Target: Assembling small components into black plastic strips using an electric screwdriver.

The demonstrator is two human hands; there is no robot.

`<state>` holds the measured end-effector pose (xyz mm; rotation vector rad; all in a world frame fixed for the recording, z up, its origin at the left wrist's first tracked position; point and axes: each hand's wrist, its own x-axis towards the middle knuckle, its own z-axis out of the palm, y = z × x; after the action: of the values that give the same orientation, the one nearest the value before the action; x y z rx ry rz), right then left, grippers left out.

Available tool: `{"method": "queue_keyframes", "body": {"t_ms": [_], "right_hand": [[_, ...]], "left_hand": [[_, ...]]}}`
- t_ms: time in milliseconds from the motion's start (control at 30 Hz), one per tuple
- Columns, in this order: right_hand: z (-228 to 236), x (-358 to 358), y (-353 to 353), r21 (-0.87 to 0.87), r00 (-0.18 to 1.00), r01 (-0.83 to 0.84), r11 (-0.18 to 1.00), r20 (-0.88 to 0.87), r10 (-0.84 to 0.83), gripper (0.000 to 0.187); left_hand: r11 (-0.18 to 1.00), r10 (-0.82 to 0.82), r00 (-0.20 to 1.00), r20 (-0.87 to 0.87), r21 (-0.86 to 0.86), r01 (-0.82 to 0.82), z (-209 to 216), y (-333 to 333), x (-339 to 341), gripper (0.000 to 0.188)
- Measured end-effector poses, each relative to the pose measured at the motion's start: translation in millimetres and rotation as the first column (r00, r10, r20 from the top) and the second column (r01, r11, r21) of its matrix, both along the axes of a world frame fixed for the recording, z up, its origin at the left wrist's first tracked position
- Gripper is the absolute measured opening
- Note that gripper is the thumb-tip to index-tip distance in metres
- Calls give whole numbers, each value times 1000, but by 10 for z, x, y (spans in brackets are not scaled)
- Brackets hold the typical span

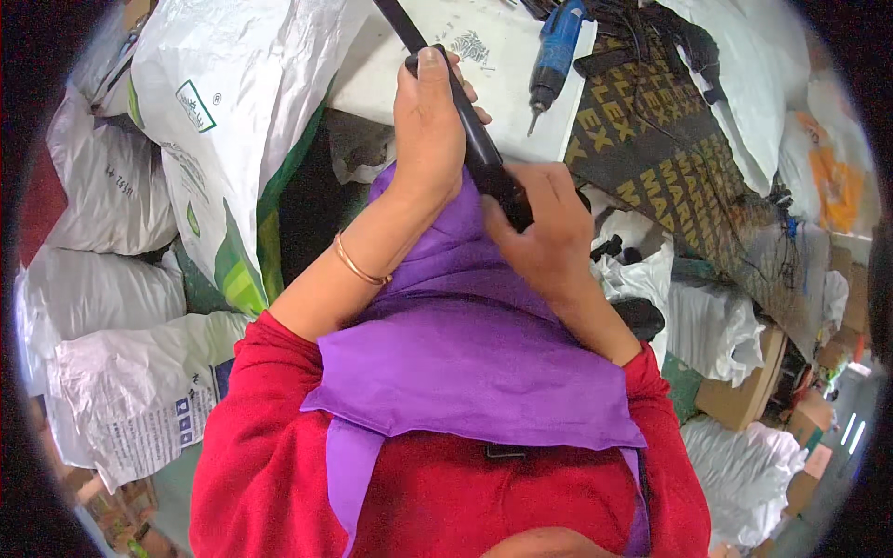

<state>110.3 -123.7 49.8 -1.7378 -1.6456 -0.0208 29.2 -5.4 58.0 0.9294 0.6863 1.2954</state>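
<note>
A long black bar [478,139] runs slantwise in front of me, from the top edge down toward my lap. My left hand [430,139] is wrapped round its upper part, with the thumb lying along it. Around the thicker lower end is my right hand [547,219], its fingers bent over the black piece. This hand partly hides that end, so its exact shape does not show. Below the bar lies my purple apron [474,363]. Just beyond my hands, a small heap of screws [470,48] rests on the white worktop [391,79].
A blue electric screwdriver [556,56] lies on the worktop, its bit pointing toward me. To its right spreads a black sheet with yellow lettering [651,139]. A tall white and green sack [233,112] stands at the left, with more white bags [139,391] below it.
</note>
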Motion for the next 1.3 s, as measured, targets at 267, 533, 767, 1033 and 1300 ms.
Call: {"method": "queue_keyframes", "body": {"t_ms": [267, 533, 767, 1033, 1300], "right_hand": [[-45, -16, 59, -13, 1000, 10, 1000, 8, -9, 35], [-6, -17, 21, -68, 984, 21, 997, -175, -33, 36], [-17, 13, 18, -57, 992, 5, 998, -126, -12, 34], [-91, 23, 71, -288, 756, -87, 954, -643, -126, 31], [-186, 69, 6, -313, 765, -221, 924, -643, -35, 32]], "left_hand": [[996, -8, 999, 52, -85, 13, 12, 5, 6, 35], [996, -34, 999, -10, -80, 33, -36, 24, -4, 38], [983, -119, 988, 102, -129, 132, 27, -8, -33, 37], [987, -105, 983, 152, -107, 122, 77, 55, -66, 35], [932, -214, 943, 253, -235, 275, 99, -170, -70, 37]]}}
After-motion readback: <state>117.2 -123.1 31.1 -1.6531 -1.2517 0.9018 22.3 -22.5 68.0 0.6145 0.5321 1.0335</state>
